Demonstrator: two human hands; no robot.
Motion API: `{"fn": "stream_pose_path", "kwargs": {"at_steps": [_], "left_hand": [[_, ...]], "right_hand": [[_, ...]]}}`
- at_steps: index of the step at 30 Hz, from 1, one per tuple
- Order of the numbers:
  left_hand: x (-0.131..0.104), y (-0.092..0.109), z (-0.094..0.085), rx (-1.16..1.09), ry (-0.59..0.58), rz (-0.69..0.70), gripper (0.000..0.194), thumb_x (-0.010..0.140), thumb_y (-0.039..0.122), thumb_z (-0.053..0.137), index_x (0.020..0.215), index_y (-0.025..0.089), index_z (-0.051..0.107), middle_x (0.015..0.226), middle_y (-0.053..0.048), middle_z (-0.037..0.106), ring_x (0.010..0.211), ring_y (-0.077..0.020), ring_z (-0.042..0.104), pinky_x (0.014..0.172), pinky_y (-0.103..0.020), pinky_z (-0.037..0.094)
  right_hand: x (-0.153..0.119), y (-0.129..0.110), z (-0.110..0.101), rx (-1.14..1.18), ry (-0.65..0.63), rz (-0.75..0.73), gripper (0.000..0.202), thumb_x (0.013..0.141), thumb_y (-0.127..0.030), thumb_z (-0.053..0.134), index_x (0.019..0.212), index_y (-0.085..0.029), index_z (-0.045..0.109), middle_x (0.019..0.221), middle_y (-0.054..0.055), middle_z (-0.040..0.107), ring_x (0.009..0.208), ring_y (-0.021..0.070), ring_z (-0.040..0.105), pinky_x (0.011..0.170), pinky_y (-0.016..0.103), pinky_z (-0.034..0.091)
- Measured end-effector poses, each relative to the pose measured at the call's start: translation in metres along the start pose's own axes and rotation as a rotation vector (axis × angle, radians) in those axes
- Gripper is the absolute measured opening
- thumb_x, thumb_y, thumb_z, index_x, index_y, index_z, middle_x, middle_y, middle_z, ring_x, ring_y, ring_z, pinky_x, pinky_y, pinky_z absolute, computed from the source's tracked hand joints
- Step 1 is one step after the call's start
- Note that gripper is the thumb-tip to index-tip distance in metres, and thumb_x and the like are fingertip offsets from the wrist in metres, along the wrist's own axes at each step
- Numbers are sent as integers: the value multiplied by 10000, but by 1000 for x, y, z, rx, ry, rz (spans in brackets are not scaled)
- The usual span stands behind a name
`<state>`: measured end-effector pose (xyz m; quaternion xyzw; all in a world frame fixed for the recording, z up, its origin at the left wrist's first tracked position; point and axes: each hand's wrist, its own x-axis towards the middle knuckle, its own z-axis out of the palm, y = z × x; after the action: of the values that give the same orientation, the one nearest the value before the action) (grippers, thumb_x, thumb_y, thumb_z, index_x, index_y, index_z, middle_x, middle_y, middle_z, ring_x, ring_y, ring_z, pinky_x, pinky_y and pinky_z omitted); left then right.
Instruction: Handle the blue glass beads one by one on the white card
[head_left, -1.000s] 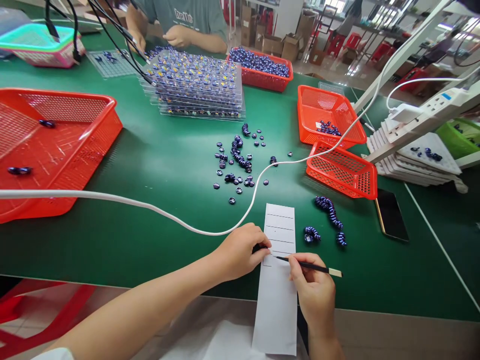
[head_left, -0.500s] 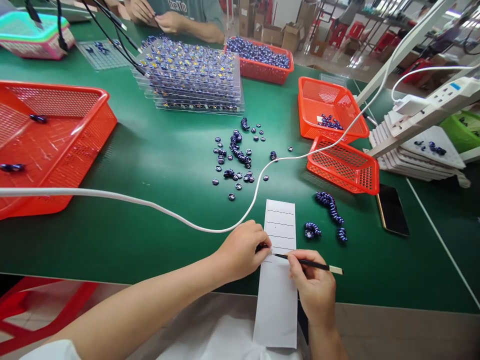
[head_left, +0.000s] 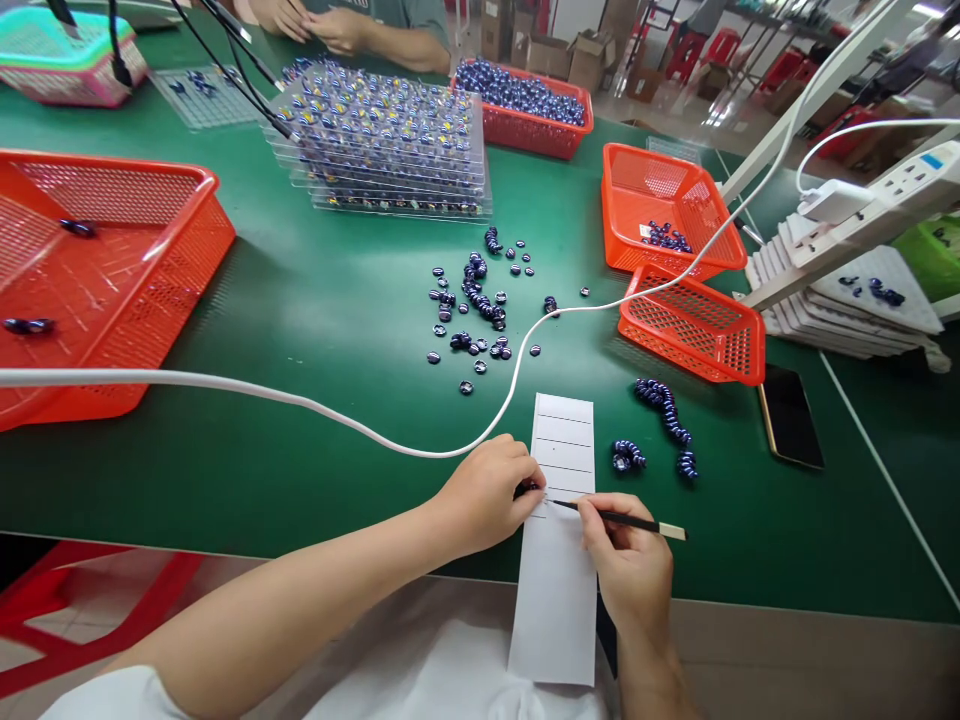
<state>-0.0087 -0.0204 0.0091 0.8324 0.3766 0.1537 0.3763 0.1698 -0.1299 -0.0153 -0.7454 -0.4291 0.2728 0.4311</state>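
A dark piece (head_left: pixel 528 487) is pinched in the curled left hand (head_left: pixel 487 495) at the paper strip (head_left: pixel 556 600); a thin black tool (head_left: pixel 637 522), gripped in the curled right hand (head_left: pixel 636 560), is best steered lightly.

Thin black tool (head_left: pixel 624 519) held in right hand (head_left: pixel 634 562) over ruled paper strip (head_left: pixel 555 600); dark piece (head_left: pixel 527 488) pinched in left hand (head_left: pixel 489 495).

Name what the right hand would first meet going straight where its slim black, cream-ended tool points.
Probably the left hand, at its fingertips, beyond the tip of the tool; depth is unclear.
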Motion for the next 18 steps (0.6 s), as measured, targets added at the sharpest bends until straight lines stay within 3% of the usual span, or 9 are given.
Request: {"fn": "stream_pose_path", "kwargs": {"at_steps": [8,12,18], "left_hand": [[3,1,-3,34,-14,-1,45,835,154,683,838,171,725,819,-39,672,838,-197,566,746,-302,448],[-3,3,-10,13,1,73,164,888,165,581,857,183,740,839,-48,691,868,-205,616,774,-285,482],[5,-36,16,-155,142,4,377,869,554,603,1021,246,759,860,-20,754,700,-170,687,612,-191,526]], "right_hand": [[6,-9,-2,260,48,85,249,790,-415,758,834,-177,699,736,19,695,494,105,576,462,224,482],[2,-9,1,379,104,70,260,801,-430,744,787,-182,669,660,-8,656,469,94,549,442,210,464],[8,16,0,585,99,64,353,793,-504,736,760,-180,601,705,12,682,403,68,515,376,191,405]]}}
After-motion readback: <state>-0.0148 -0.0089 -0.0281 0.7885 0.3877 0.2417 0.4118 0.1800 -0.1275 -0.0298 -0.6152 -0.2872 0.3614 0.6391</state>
